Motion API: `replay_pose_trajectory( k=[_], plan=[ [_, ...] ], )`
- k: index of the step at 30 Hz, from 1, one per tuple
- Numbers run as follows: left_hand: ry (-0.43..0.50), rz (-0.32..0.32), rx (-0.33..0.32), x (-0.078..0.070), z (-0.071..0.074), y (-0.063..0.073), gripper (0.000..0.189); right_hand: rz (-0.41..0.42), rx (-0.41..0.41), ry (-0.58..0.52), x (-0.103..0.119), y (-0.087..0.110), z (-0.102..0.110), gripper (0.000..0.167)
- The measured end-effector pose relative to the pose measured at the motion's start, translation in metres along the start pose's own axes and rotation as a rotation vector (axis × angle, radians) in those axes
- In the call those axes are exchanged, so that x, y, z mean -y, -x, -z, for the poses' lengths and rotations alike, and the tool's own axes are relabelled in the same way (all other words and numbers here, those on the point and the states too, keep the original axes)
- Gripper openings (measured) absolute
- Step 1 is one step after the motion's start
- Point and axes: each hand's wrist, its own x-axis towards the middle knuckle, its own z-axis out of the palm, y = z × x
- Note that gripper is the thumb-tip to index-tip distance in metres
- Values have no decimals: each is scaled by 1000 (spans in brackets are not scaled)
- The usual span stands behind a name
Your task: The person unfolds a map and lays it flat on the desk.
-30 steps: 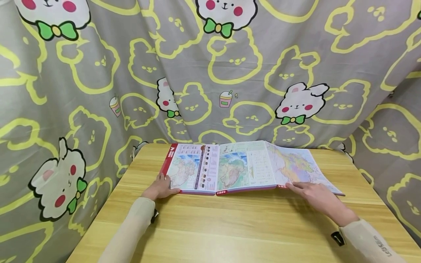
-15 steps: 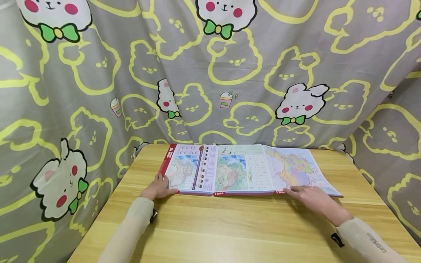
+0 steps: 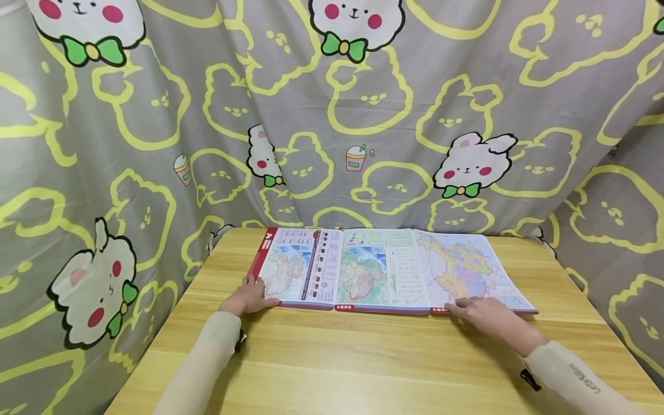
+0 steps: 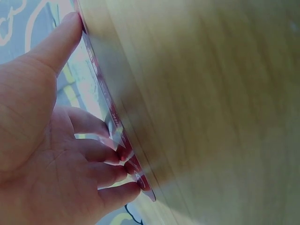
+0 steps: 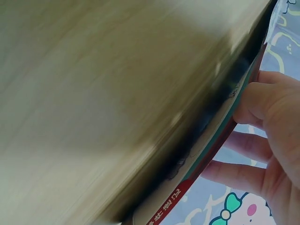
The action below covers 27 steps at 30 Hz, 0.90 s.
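A printed map (image 3: 384,271), unfolded into three panels, lies along the table's back in the head view. A red strip runs down its left side. My left hand (image 3: 246,295) rests on its front left corner. In the left wrist view, the thumb (image 4: 63,40) and spread fingers (image 4: 101,154) touch its edge. My right hand (image 3: 490,317) is at the front edge of the right panel. The right wrist view has the bent thumb and fingers (image 5: 236,173) gripping that edge beside a red label (image 5: 166,204). What lies under the map is hidden.
The wooden table (image 3: 363,363) extends in front of the map. A grey curtain (image 3: 306,104) with yellow outlines and white cartoon animals hangs close behind the table and at both sides.
The map's middle and right panels have come down flatter onto the table. My right hand has moved down and slightly left with the front edge; my left hand barely shifted.
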Motion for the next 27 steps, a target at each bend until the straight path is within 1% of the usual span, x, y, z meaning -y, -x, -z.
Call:
replay_pose_trajectory(
  k=[5,11,16,22,27],
  plan=[
    [1,7,0,-1,2,0,99,5,28,12,-1,-1,-3,43],
    [-7,5,5,-1,2,2,99,27,32,23,-1,-1,-7,44],
    [-9,-1,1,-2,3,3,98,19,49,12,-2,0,-10,44],
    [1,5,3,-2,4,5,99,11,38,-1,-4,0,-14,42],
    [7,3,1,-1,2,3,100,-7,43,1,-5,-1,-14,41]
  ],
)
